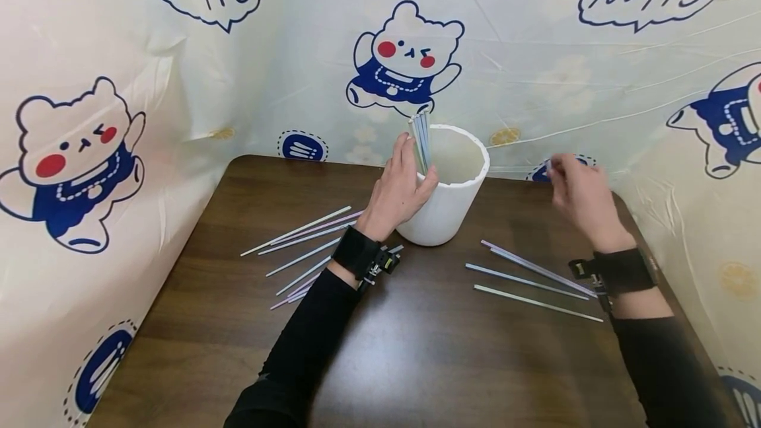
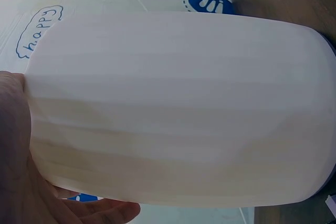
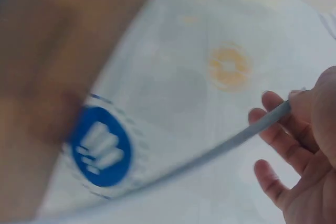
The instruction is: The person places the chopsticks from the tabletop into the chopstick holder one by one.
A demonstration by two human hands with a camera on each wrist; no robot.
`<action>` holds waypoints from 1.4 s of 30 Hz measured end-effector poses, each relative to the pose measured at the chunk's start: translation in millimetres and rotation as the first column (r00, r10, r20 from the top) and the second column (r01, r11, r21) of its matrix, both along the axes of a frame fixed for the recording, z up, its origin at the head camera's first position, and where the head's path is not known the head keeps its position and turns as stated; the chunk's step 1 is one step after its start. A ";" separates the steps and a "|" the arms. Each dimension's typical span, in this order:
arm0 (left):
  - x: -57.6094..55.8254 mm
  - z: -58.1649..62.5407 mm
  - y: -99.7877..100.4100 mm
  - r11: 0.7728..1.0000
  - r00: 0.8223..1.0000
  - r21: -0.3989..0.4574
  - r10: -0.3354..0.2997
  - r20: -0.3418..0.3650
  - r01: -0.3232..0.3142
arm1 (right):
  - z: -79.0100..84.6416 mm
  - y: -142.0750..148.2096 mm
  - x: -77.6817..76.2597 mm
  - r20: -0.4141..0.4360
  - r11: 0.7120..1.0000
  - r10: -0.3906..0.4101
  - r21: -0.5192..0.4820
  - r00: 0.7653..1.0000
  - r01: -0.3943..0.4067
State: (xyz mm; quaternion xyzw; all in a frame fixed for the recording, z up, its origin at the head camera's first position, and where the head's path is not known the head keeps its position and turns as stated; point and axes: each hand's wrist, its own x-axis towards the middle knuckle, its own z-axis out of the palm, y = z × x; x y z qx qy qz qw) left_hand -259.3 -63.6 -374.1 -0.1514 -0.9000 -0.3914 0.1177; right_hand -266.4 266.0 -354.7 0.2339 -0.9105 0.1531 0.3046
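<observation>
My left hand [image 1: 395, 187] holds the left side of a white tapered bucket [image 1: 442, 213] by its rim. In the left wrist view the bucket's pale side [image 2: 178, 108] fills most of the picture, with the thumb at the rim and the fingers along one side. A bundle of pastel straws [image 1: 423, 141] stands in the bucket, leaning on the rim beside the left fingers; the lower ends are hidden. Raised to the right of the bucket, my right hand [image 1: 585, 200] pinches one grey-blue straw [image 3: 210, 155] near its end, between thumb and fingertips.
On the brown table [image 1: 404, 362], several loose straws [image 1: 306, 253] lie left of the bucket, partly under the left forearm. A few more straws [image 1: 535, 279] lie to the right, near the right wrist. A printed cloth [image 1: 309, 51] hangs behind and at both sides.
</observation>
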 end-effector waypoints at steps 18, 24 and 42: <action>-0.7 0.0 0.4 1.000 1.000 0.007 -0.006 -0.009 0.006 | 158.0 -39.1 18.3 -0.238 0.933 -0.169 -0.352 0.957 0.077; -1.0 -0.7 0.6 1.000 1.000 0.003 0.003 -0.027 -0.003 | 181.1 -62.1 10.4 -0.241 0.832 -0.165 -0.554 0.956 0.004; -0.3 -1.0 -0.7 1.000 1.000 -0.005 0.004 -0.025 -0.004 | 138.1 -140.1 -37.7 -0.004 0.804 0.200 -0.571 0.980 -0.167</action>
